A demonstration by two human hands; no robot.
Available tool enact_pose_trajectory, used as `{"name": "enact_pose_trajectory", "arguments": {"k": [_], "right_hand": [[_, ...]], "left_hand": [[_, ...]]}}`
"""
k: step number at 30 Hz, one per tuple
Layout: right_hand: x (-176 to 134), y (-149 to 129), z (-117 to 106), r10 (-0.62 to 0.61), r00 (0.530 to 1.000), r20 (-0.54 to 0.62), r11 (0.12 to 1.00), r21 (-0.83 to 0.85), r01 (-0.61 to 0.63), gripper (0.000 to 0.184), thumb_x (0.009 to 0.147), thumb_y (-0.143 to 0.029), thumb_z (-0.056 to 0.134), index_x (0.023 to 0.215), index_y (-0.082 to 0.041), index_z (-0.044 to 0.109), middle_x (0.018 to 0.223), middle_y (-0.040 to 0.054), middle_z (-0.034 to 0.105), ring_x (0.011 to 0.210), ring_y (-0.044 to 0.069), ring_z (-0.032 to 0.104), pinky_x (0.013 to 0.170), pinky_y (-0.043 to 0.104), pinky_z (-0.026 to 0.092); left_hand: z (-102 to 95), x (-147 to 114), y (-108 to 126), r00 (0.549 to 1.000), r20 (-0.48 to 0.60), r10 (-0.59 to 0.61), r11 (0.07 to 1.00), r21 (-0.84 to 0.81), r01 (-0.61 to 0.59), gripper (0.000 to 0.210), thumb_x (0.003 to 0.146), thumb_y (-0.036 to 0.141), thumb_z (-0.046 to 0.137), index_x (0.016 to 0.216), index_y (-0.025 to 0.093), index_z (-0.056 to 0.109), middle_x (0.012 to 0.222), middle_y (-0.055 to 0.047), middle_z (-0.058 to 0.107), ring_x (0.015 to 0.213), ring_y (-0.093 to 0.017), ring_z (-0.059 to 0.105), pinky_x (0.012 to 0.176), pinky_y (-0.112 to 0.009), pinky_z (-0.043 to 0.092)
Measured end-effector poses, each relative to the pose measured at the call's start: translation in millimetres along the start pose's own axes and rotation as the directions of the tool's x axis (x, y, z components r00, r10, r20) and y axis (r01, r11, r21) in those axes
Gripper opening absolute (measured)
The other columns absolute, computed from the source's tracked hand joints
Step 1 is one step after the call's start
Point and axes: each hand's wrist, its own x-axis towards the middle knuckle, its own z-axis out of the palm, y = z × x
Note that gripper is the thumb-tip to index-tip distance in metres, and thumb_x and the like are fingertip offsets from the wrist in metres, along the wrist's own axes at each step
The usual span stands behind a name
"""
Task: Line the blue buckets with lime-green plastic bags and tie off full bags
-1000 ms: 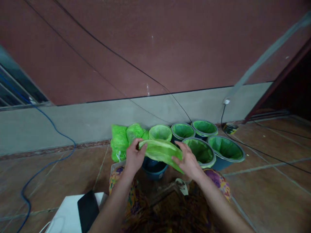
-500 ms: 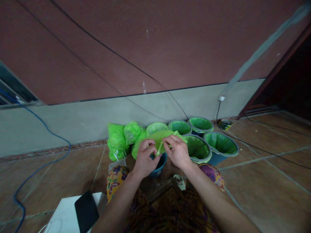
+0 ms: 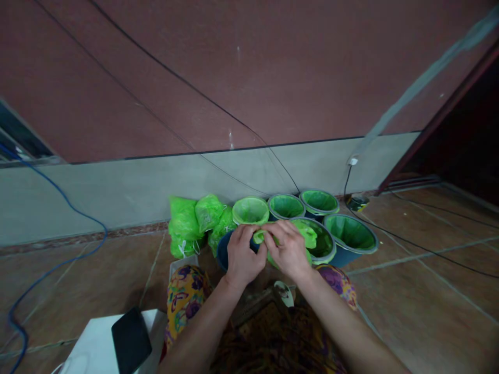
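My left hand [image 3: 245, 257] and my right hand [image 3: 287, 248] meet in front of me, fingertips pinched together on a thin green plastic bag [image 3: 307, 235]. A bunched bit of the bag shows between the fingertips, and the rest spreads behind and below my right hand. Left of my left hand is a blue bin [image 3: 222, 251], partly covered by that hand. Just beyond my right hand stands a bin lined with green plastic [image 3: 324, 244], its grey rim showing.
More green-lined bins [image 3: 286, 206] stand along the wall. Stuffed, tied green bags [image 3: 183, 221] lie to their left. A black phone [image 3: 131, 340] rests on a white box [image 3: 89, 340] at lower left. A blue cable [image 3: 74, 208] and a black cord [image 3: 413, 236] cross the floor.
The spread green bag has been gathered down, and its loose part now hangs right, behind my right hand. My hands have come closer together. The blue bin now shows left of my left hand.
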Motion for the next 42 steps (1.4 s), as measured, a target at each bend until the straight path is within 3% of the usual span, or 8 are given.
{"name": "enact_pose_trajectory", "arguments": {"k": [9,15,24,28,31,33,37,42], "right_hand": [[2.8,-9.5,7.1,-0.073,0.994,0.08,0.996,0.05,0.069,0.023,0.095,-0.023,0.048,0.099,-0.021,0.071,0.092,0.0066,0.067,0.088,0.021,0.058,0.081,0.034,0.045],[0.9,-3.2,13.9,-0.117,0.987,0.112,0.993,-0.015,0.119,0.023,0.094,-0.019,0.048,0.101,-0.021,0.07,0.093,0.0054,0.068,0.086,0.021,0.056,0.079,0.035,0.043],[-3.1,34.6,10.9,0.065,0.983,0.174,0.987,-0.158,-0.038,0.023,0.086,-0.019,0.057,0.105,-0.018,0.069,0.103,0.0089,0.067,0.096,0.026,0.054,0.086,0.04,0.041],[-4.6,37.3,17.2,0.056,0.975,0.216,0.996,-0.086,-0.038,0.028,0.085,-0.023,0.06,0.112,-0.02,0.068,0.114,0.0089,0.065,0.105,0.027,0.053,0.091,0.041,0.04],[-2.6,30.6,23.2,0.025,0.974,0.226,0.999,-0.044,-0.016,0.022,0.09,-0.022,0.055,0.105,-0.021,0.071,0.109,0.0081,0.067,0.101,0.025,0.055,0.09,0.04,0.039],[0.1,25.1,26.5,0.006,0.97,0.244,1.0,-0.021,-0.001,0.022,0.091,-0.021,0.052,0.101,-0.021,0.072,0.101,0.0073,0.069,0.096,0.024,0.056,0.089,0.039,0.039],[6.4,15.3,31.7,-0.052,0.959,0.279,0.999,0.002,0.054,0.024,0.091,-0.017,0.051,0.103,-0.02,0.072,0.092,0.0066,0.07,0.092,0.023,0.057,0.088,0.037,0.038],[10.3,7.6,35.8,-0.052,0.955,0.292,0.998,-0.027,0.063,0.025,0.09,-0.016,0.051,0.104,-0.022,0.071,0.089,0.0047,0.07,0.09,0.022,0.056,0.087,0.035,0.038]], "left_hand": [[-7.6,-2.0,-3.8,0.994,0.012,-0.111,0.992,-0.053,0.111,0.035,0.073,0.008,0.055,0.105,0.022,0.061,0.103,-0.006,0.067,0.099,-0.021,0.062,0.09,-0.034,0.048],[-11.1,-3.5,-12.2,0.991,-0.008,-0.13,0.991,-0.028,0.13,0.022,0.081,0.011,0.051,0.093,0.02,0.067,0.091,-0.004,0.069,0.088,-0.017,0.064,0.084,-0.03,0.049],[-19.0,-14.0,-25.4,0.988,-0.081,-0.129,0.99,-0.061,0.124,0.019,0.083,0.015,0.053,0.091,0.018,0.07,0.088,-0.002,0.07,0.086,-0.015,0.065,0.081,-0.026,0.049],[-19.8,-20.3,-33.3,0.981,-0.061,-0.184,0.981,-0.073,0.179,0.018,0.084,0.02,0.053,0.093,0.018,0.069,0.092,-0.004,0.07,0.089,-0.016,0.065,0.084,-0.028,0.049],[-19.1,-25.2,-36.0,0.968,-0.007,-0.251,0.963,-0.103,0.249,0.021,0.082,0.019,0.053,0.098,0.018,0.067,0.096,-0.004,0.07,0.09,-0.017,0.065,0.085,-0.029,0.05],[-19.3,-27.3,-35.1,0.955,0.072,-0.289,0.948,-0.117,0.296,0.034,0.078,0.019,0.056,0.112,0.018,0.063,0.1,-0.004,0.07,0.089,-0.017,0.065,0.083,-0.029,0.05],[-21.4,-23.7,-29.6,0.911,0.164,-0.379,0.923,0.003,0.384,0.061,0.079,0.033,0.064,0.136,0.018,0.049,0.095,-0.004,0.071,0.079,-0.017,0.066,0.075,-0.029,0.051],[-25.1,-11.3,-25.0,0.918,0.15,-0.366,0.908,0.274,0.317,0.031,0.089,0.029,0.049,0.112,0.021,0.069,0.085,-0.005,0.074,0.074,-0.018,0.067,0.072,-0.027,0.048]]}}
